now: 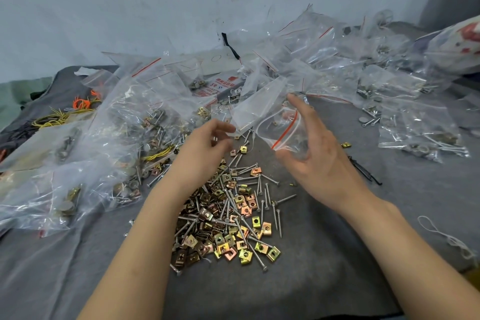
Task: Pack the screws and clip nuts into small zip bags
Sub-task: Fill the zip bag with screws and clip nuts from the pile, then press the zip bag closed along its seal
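Grey cloth (285, 293), brassy clip nuts (245, 205), silver screws (285, 199); right hand (319, 161) grips clear red-striped zip bag (283, 132); left hand (205, 145) curled, unclear.

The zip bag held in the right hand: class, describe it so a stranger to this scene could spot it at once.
Start at the heap of screws and clip nuts in the middle of the grey cloth. Just above and right of it, the right hand holds a small clear zip bag. Unlike the bags lying around, it alone is held up, between thumb and fingertips.
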`<act>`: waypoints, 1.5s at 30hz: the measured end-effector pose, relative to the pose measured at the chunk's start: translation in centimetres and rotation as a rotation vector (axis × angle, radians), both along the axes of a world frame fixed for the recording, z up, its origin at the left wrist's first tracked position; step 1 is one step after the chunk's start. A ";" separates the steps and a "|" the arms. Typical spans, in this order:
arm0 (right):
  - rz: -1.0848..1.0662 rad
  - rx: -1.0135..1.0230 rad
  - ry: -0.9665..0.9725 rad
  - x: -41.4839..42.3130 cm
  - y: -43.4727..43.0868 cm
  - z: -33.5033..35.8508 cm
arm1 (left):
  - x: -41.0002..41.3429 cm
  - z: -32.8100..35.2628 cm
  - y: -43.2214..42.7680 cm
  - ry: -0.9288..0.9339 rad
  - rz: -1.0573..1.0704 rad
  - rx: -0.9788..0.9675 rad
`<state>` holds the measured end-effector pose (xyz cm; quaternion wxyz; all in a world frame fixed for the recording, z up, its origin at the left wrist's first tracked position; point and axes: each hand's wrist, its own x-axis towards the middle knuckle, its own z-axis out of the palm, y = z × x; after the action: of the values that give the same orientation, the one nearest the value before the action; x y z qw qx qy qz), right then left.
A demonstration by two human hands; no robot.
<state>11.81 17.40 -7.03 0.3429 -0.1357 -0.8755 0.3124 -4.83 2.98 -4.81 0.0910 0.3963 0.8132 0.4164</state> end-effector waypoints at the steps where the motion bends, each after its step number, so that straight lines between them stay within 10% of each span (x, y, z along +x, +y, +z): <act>1: -0.001 0.002 -0.003 0.0 0.0 0.0 | 0.1 0.3 -0.1 -0.104 -0.011 0.090; 6: -0.002 0.013 -0.015 0.1 -0.1 0.1 | 0.7 1.1 -0.3 -0.777 -0.115 0.497; 14: -0.010 0.030 -0.026 0.1 -0.2 -0.1 | 0.7 0.9 -0.3 -0.999 -0.122 0.627; 24: -0.007 0.052 -0.032 0.1 -0.3 -0.1 | 0.9 -0.3 -0.5 -0.424 -0.005 0.211; 45: 0.001 -0.061 0.046 0.3 0.5 -0.4 | 5.0 6.3 2.7 -0.027 -0.261 0.224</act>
<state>12.15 17.86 -7.47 0.3587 -0.1385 -0.8573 0.3422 0.17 5.71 1.50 0.1103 0.5004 0.7020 0.4946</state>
